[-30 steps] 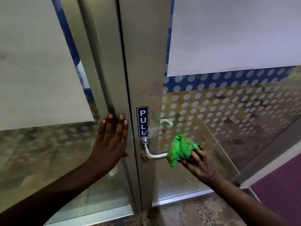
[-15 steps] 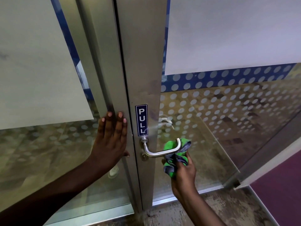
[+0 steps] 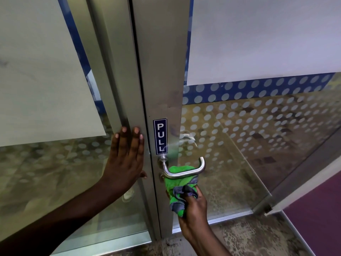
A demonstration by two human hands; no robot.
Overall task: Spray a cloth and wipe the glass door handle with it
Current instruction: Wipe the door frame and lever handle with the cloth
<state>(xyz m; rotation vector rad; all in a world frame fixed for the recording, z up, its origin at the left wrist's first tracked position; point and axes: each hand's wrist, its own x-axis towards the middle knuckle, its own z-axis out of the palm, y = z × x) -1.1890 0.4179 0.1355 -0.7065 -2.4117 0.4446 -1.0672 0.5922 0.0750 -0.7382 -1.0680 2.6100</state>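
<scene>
Head view: wiping under way at the door handle.
Right hand (image 3: 193, 209) grips the green cloth (image 3: 178, 189), pressed beneath the steel handle (image 3: 184, 172); left hand (image 3: 125, 159) lies flat, fingers spread, on the frame (image 3: 127, 89). Handle's top and far end look unwiped.

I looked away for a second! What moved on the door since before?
The right hand carried the green cloth from the handle's outer end to under and behind the bar, nearer its base. The left hand stayed flat on the frame.
</scene>
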